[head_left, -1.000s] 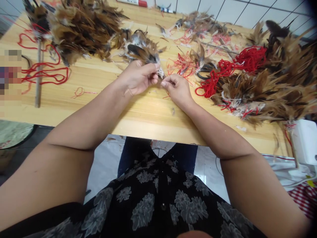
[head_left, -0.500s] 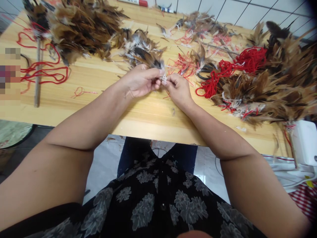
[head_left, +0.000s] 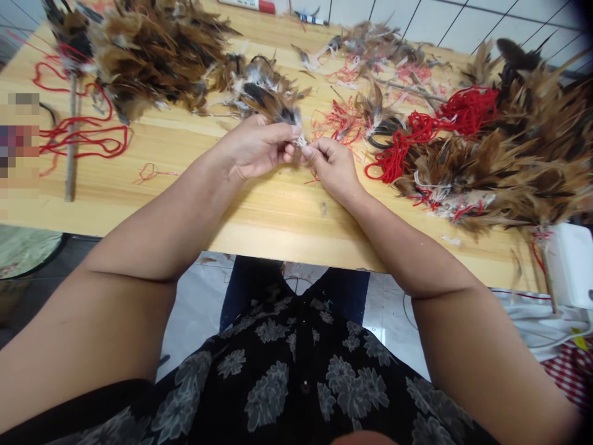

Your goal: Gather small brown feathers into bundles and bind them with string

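My left hand (head_left: 257,148) is closed in a pinch on the white quill ends of a small bunch of brown and black feathers (head_left: 273,105), which fans away from me over the wooden table (head_left: 259,210). My right hand (head_left: 334,165) is also closed, its thumb and forefinger pinching the same quill ends from the right. The fingertips of both hands meet just above the tabletop.
Big feather heaps lie at the far left (head_left: 148,49) and along the right (head_left: 514,161). Red yarn (head_left: 435,127) is tangled at the right, and red cord (head_left: 83,133) loops round a thin stick (head_left: 71,148) at the left. Red thread scraps (head_left: 343,117) lie behind my hands.
Both hands stay pinched together on the quill ends, shifting only slightly; the feather bunch wobbles a little.
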The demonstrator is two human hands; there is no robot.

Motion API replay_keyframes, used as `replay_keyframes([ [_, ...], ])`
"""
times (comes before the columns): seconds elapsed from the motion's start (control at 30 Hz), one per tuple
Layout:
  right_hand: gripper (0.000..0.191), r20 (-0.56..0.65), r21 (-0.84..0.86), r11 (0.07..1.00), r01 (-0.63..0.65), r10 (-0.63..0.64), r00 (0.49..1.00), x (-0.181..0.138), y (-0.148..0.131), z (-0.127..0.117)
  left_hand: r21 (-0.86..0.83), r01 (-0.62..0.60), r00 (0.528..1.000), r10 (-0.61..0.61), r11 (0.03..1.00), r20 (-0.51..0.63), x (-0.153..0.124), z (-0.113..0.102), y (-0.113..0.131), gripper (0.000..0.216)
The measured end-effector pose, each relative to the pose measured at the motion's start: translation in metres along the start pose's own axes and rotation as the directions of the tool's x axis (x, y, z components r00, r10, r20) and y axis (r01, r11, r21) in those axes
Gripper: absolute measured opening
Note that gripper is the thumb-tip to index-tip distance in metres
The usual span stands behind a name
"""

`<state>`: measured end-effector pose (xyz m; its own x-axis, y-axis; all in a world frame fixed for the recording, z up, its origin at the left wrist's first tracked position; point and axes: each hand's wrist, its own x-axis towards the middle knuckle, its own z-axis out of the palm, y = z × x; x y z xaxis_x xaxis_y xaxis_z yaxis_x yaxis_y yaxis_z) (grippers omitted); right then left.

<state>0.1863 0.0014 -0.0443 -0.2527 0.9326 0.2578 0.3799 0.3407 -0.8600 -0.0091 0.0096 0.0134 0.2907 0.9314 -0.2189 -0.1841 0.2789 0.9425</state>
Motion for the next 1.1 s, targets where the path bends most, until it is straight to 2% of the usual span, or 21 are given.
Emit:
replay_keyframes([
  [0.17,0.057,0.005,0.013,1.000,0.002,-0.002,1.000,0.001,0.000,0.001,-0.009,0.026,0.998,-0.025,1.000,0.051,-0.001,0.006,-0.002,0.034],
  [0.4,0.059,0.006,-0.002,1.000,0.000,0.000,1.000,-0.001,-0.002,0.002,0.027,0.037,0.999,-0.038,0.999,0.037,-0.004,0.004,-0.003,0.032],
  [0.63,0.068,-0.006,0.119,0.993,0.004,-0.003,1.000,0.006,0.013,0.000,0.062,-0.101,0.995,0.100,0.993,0.006,0.003,-0.001,-0.003,0.038],
  [0.73,0.066,-0.002,0.137,0.991,0.000,0.000,1.000,0.010,0.021,0.002,0.147,-0.161,0.987,0.161,0.976,0.012,0.005,-0.002,-0.010,0.035],
  [0.83,0.062,0.018,0.076,0.997,0.005,-0.006,1.000,0.011,0.027,0.005,0.260,-0.176,0.984,0.174,0.950,0.028,0.005,-0.004,-0.017,0.031],
  [0.93,0.053,0.022,-0.044,0.999,0.021,-0.020,1.000,0.011,0.028,0.005,0.304,-0.202,0.979,0.198,0.931,0.043,0.007,-0.005,-0.023,0.026],
  [1.1,0.025,0.038,-0.226,0.974,0.031,-0.024,0.999,0.009,0.022,0.001,0.381,-0.266,0.963,0.265,0.885,0.058,0.014,-0.003,-0.032,0.029],
])
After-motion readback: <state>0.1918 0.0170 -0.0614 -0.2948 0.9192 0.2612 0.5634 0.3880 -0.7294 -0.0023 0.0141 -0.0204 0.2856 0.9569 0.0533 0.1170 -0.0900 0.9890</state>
